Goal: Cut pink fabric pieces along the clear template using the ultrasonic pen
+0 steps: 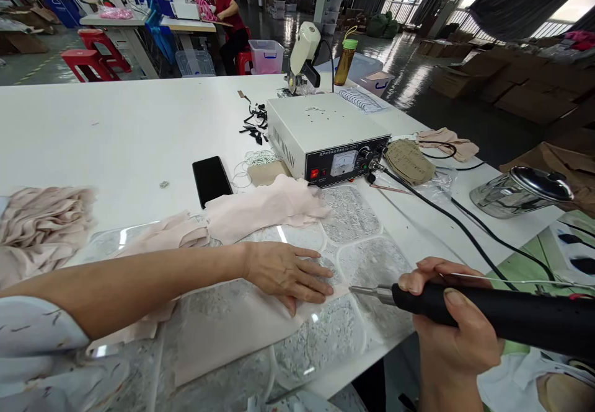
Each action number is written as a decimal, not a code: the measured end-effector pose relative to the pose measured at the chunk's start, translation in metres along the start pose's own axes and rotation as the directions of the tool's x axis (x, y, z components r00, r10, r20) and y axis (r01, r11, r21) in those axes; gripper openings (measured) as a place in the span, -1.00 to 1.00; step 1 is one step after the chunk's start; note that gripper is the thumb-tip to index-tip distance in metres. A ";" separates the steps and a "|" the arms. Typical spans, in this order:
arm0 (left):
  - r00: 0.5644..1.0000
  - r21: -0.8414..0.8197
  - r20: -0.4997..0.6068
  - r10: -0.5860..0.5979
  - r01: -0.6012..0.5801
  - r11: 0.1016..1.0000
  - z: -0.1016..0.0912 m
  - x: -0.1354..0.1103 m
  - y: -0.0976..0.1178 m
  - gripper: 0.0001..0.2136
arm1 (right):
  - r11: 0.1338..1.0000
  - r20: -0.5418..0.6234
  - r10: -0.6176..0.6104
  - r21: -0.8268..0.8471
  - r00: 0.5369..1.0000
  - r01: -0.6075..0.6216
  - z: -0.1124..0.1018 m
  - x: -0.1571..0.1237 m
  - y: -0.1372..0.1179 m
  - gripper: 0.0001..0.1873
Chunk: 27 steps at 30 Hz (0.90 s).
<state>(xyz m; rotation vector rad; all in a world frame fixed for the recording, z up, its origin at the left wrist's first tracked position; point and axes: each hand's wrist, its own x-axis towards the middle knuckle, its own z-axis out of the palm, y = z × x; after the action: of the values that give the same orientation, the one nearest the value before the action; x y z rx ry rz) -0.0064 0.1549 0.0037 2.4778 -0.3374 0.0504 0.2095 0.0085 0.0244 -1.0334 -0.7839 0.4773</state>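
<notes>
My left hand (pixel 289 274) lies flat with fingers stretched out, pressing on a pale pink fabric piece (pixel 232 331). That piece is spread on a clear, grey-patterned table mat (pixel 320 344). In my right hand (pixel 458 325) is a black ultrasonic handpiece (pixel 465 303), fingers wrapped round its body. Its metal tip points left and reaches the narrow right end of the fabric, just beyond my left fingertips. Whether the tip touches the cloth I cannot tell. Behind my left hand more pale pink fabric (pixel 267 207) lies bunched on the mat.
A control box (pixel 325 130) with a dial stands behind, its black cable (pixel 446 226) running to the right. A phone (pixel 211 179), a folded fabric stack (pixel 44 226), brown pads (pixel 409 161), a lidded glass jar (pixel 506 192) and a bottle (pixel 345 62) are on the white table. A co-worker (pixel 230 18) sits beyond.
</notes>
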 end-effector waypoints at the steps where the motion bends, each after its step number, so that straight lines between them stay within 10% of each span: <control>1: 1.000 0.011 0.008 0.004 -0.004 1.000 0.000 0.000 0.000 -0.73 | 1.000 -0.005 0.000 -0.004 1.000 0.000 0.000 0.000 0.000 -0.81; 21: 0.992 0.247 -0.034 0.124 -0.111 0.963 0.009 -0.004 -0.007 -0.79 | 0.993 0.049 0.048 0.102 0.998 -0.053 0.011 -0.019 -0.008 -0.78; 27: 0.999 0.054 0.049 -0.004 0.001 0.999 0.005 -0.003 -0.003 -0.79 | 0.992 0.103 0.026 0.118 0.994 -0.038 0.014 -0.018 -0.004 -0.80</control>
<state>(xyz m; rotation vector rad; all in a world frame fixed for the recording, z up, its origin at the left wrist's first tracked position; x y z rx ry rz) -0.0090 0.1546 -0.0025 2.5366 -0.3585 -0.0024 0.1872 0.0017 0.0258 -0.9168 -0.8193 0.6010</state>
